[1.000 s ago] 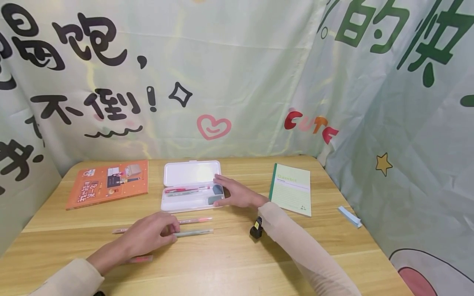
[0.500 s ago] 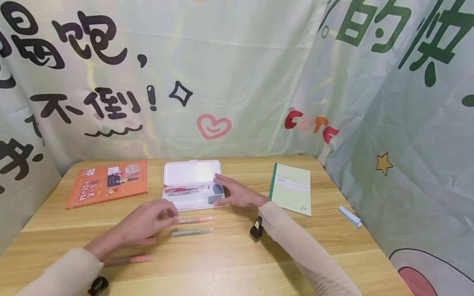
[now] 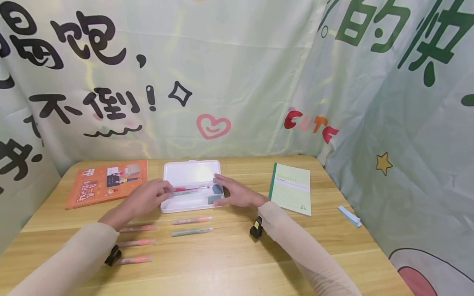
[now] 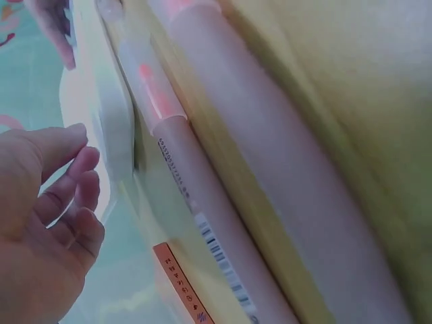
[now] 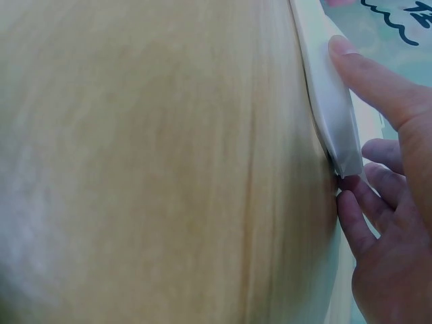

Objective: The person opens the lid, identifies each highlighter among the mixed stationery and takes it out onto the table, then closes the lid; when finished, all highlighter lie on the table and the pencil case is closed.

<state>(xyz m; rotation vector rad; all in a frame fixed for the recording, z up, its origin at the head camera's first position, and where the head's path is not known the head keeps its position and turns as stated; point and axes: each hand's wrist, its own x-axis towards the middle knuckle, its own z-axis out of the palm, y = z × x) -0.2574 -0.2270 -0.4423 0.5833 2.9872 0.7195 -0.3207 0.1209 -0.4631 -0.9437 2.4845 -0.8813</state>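
A white pencil case (image 3: pixel 191 172) lies with its lid folded back. In it are a red pen (image 3: pixel 192 188), a grey pen (image 3: pixel 186 192) and two dark grey pieces, one of them a block (image 3: pixel 213 200). My left hand (image 3: pixel 144 199) is at the case's left end, fingers bent over the pens' ends. In the left wrist view that hand (image 4: pixel 50 209) shows nothing between thumb and fingers. My right hand (image 3: pixel 238 194) grips the case's right end, its thumb on the front rim (image 5: pixel 332 101) in the right wrist view.
In front of the case lie a pink pen (image 3: pixel 191 220) and a grey pen (image 3: pixel 191 232). Several pink pens (image 3: pixel 137 242) lie by my left sleeve. An orange book (image 3: pixel 107 185) is at left, a green notebook (image 3: pixel 291 189) at right, and a light-blue strip (image 3: pixel 349 216) near the right edge.
My left hand has left the grey pen on the table and moved away, up to the case's left end. My right hand stays on the case.
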